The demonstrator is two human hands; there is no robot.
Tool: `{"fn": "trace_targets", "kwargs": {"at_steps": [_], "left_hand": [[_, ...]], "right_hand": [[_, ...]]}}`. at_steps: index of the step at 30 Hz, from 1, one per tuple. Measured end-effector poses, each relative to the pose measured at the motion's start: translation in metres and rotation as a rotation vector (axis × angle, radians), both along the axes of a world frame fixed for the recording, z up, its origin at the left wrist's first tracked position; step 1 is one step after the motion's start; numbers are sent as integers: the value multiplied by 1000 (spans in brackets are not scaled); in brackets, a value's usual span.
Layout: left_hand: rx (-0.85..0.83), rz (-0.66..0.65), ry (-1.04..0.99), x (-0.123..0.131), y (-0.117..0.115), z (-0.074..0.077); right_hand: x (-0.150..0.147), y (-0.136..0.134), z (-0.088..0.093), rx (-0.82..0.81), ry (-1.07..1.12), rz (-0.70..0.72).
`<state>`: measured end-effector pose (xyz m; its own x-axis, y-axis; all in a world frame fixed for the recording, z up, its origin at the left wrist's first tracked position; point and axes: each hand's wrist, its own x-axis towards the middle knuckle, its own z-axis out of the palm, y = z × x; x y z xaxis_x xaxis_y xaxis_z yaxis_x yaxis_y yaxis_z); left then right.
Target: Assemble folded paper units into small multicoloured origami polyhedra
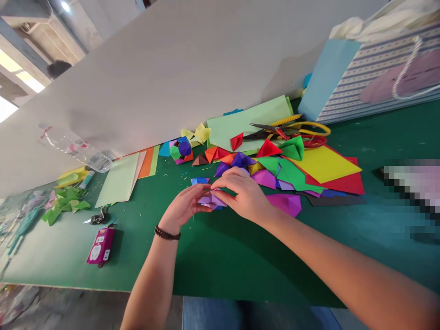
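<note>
Both of my hands meet over the middle of the green table around a light purple piece of folded origami paper (210,200). My left hand (185,205), a dark beaded bracelet at its wrist, grips the piece from the left with thumb and fingers. From the right, my right hand (246,193) pinches its upper edge between thumb and forefinger. My fingers hide part of its shape. Just behind lies a blue folded paper piece (199,181). Red folded pieces (269,148), green folded pieces (292,173) and a magenta folded piece (286,204) are scattered beyond and beside my right hand.
Scissors (282,133) rest on pale green sheets (247,123) by the white partition (206,59). A striped paper bag (364,82) stands back right. Leftward are a plastic bottle (77,149), paper sheets (118,178), small clippers (99,217) and a magenta packet (101,245).
</note>
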<state>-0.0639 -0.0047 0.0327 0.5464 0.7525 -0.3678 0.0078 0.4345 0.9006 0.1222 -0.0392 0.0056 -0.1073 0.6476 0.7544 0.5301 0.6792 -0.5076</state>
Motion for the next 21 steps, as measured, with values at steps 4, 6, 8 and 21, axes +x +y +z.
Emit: {"fn": "trace_targets", "kwargs": {"at_steps": [4,6,8,21], "left_hand": [[355,140,174,3,-7,5],[544,181,306,6,-10,6],[676,192,419,8,-13,4],[1188,264,635,20,-23,3]], "right_hand": [[1,1,0,-121,87,-39],[1,0,1,-174,118,-64],[0,0,1,-215,141,-85],[-4,1,0,-318,138,-62]]}}
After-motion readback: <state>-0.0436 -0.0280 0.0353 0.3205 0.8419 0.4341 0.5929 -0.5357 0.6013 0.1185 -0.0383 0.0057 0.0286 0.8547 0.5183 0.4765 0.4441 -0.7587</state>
